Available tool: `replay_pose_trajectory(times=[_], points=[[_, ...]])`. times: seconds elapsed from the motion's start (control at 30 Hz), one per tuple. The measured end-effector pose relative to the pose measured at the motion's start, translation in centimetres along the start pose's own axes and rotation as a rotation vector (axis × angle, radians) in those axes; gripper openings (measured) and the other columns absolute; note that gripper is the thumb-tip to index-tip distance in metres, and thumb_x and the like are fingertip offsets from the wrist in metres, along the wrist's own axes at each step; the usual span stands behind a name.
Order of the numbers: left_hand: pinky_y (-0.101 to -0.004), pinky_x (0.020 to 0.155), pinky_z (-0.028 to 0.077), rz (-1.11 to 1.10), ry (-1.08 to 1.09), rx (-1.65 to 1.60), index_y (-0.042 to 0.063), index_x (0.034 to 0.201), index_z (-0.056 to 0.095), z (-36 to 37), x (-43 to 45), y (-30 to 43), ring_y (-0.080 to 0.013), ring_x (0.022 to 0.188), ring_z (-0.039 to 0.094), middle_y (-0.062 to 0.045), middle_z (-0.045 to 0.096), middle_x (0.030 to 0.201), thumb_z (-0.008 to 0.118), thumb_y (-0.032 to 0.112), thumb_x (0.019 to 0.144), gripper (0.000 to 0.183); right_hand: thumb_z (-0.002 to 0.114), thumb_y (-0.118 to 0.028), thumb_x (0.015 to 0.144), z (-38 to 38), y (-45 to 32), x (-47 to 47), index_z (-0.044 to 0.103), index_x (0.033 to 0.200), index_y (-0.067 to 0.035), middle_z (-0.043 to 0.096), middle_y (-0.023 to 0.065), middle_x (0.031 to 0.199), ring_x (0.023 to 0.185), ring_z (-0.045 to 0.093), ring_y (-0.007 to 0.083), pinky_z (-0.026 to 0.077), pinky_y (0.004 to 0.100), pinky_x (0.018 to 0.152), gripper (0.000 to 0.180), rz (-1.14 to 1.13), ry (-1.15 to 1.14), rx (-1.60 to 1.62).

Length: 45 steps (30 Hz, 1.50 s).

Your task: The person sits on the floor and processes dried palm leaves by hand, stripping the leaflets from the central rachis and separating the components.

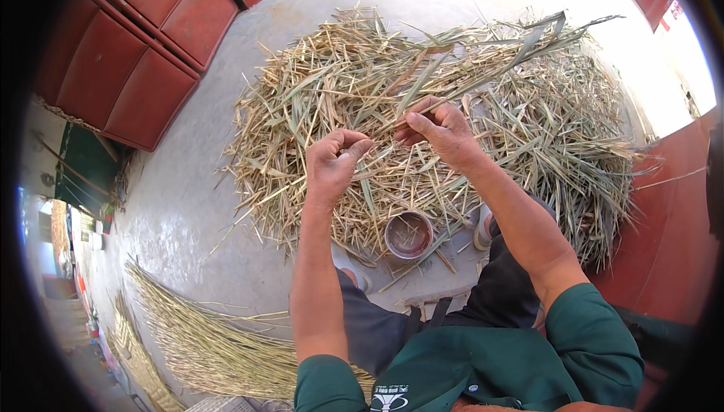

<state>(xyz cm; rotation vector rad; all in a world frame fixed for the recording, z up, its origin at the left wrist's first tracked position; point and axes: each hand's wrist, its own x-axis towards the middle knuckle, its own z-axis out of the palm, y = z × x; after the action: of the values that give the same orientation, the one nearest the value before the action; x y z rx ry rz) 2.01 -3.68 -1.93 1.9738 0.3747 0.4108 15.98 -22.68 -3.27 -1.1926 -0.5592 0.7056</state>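
Note:
My right hand [444,132] grips a bunch of leafy reed or straw stalks [503,64] between thumb and fingers. The bunch slants up to the right, its leafy tips standing over the far side of the heap. To its left, my left hand [332,164] has its thumb pressed to the curled forefinger; whether a thin piece is pinched there I cannot tell. Both hands are above a wide heap of cut dry stalks and leaves [305,106] on the floor. Below them, between my feet, stands a round container [408,235] with a few straw bits inside.
A long bundle of thin stripped stalks [220,344] lies on the concrete floor [175,208] at my left. Red panelled doors [141,61] stand at the upper left. A red panel [662,225] borders the heap on the right. Bright light covers the far floor.

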Motion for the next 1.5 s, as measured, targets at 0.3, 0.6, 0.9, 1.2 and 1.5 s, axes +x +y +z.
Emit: replay_pose_trajectory(times=[0.3, 0.6, 0.9, 1.2, 1.5], points=[[-0.0260, 0.066, 0.052, -0.081, 0.457, -0.247, 0.003, 0.098, 0.068, -5.5, 1.3, -2.5, -0.0098, 0.070, 0.064, -0.004, 0.074, 0.087, 0.076, 0.015, 0.093, 0.015, 0.060, -0.020, 0.103, -1.2, -0.8, -0.2, 0.061, 0.106, 0.000, 0.072, 0.0127, 0.096, 0.088, 0.073, 0.0198, 0.061, 0.0324, 0.077, 0.020, -0.011, -0.016, -0.034], [-0.0266, 0.067, 0.049, 0.101, -0.049, 0.131, 0.002, 0.099, 0.075, -2.3, 0.0, 0.2, -0.0109, 0.074, 0.064, -0.006, 0.074, 0.086, 0.079, 0.017, 0.087, 0.020, 0.063, -0.025, 0.103, -1.4, -0.7, -0.1, 0.063, 0.110, -0.003, 0.073, 0.0112, 0.101, 0.089, 0.073, 0.0182, 0.061, 0.0306, 0.075, 0.024, -0.066, 0.059, 0.005], [-0.0355, 0.065, 0.049, 0.282, -0.057, 0.411, 0.002, 0.086, 0.070, -1.1, 0.0, 0.7, -0.0226, 0.066, 0.064, -0.010, 0.069, 0.073, 0.076, 0.016, 0.086, 0.015, 0.063, -0.024, 0.103, -1.3, -0.9, 0.1, 0.066, 0.112, -0.004, 0.074, 0.0105, 0.107, 0.089, 0.073, 0.0153, 0.060, 0.0279, 0.075, 0.022, -0.064, 0.131, 0.035], [-0.0428, 0.067, 0.047, 0.385, 0.028, 0.777, 0.004, 0.081, 0.065, -1.1, 0.0, -1.1, -0.0335, 0.067, 0.063, -0.013, 0.067, 0.070, 0.077, 0.019, 0.084, 0.019, 0.070, -0.028, 0.098, -1.2, -0.6, 0.3, 0.067, 0.101, -0.002, 0.075, 0.0119, 0.095, 0.080, 0.074, 0.0168, 0.060, 0.0291, 0.070, 0.026, -0.091, 0.278, 0.073], [-0.0286, 0.061, 0.049, 0.280, -0.021, 0.297, 0.000, 0.093, 0.074, -0.3, 0.3, -0.3, -0.0128, 0.063, 0.065, -0.010, 0.073, 0.074, 0.079, 0.011, 0.086, 0.014, 0.072, -0.027, 0.097, -1.4, -0.7, 0.4, 0.065, 0.102, -0.004, 0.075, 0.0104, 0.099, 0.083, 0.073, 0.0148, 0.060, 0.0272, 0.070, 0.024, -0.052, 0.328, 0.098]])
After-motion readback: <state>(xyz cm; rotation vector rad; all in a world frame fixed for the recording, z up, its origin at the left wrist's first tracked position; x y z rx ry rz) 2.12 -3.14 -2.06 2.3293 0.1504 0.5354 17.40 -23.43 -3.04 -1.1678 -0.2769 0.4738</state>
